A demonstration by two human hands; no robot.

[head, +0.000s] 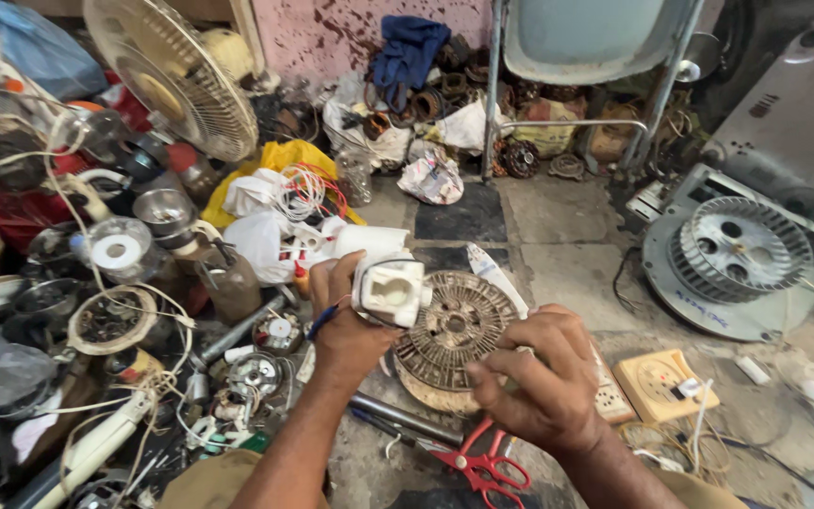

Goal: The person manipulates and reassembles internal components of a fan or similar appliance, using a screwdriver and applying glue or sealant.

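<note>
Left hand closed around a small white plastic housing, held above the floor at centre frame; thumb and fingers wrap its left side, so that side is hidden. A black wire loops over the housing top, and its far end is lost behind the hand. A blue pen-like tip pokes out by the left palm; hard to tell what it is.

Right hand curled, knuckles up, fingers gripping the near edge of a rusty round finned rotor; the fingertips and the lower right of the rotor are covered by the hand. The housing sits just over the rotor's upper left edge, possibly touching it.

Both forearms enter from the bottom edge, elbows cut off.

Red-handled scissors lie on the stone floor under the right wrist, blades partly hidden. Beige socket board sits right of the hand. Left side clutter of wires and motor parts is too tangled to sort.
</note>
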